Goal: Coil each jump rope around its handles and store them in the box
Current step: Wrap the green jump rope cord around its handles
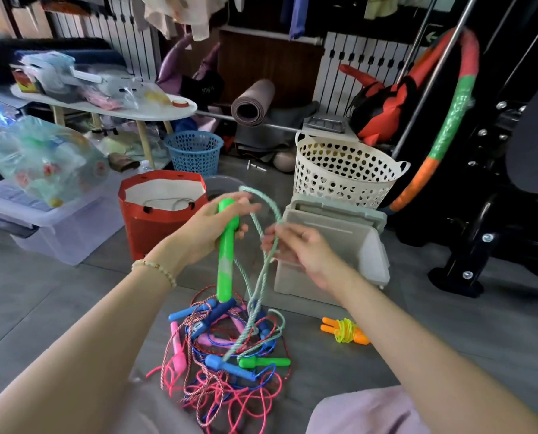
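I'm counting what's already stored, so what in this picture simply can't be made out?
- Head view: what lies inside the box, blocked by its lid and the right hand.
- Head view: the right hand's grip on the pale green rope, lost to motion blur.
- Head view: how many ropes make up the floor tangle; the cords overlap.

Grey plank floor (57, 296), white oval table (155, 111), white radiators (355, 57) behind.
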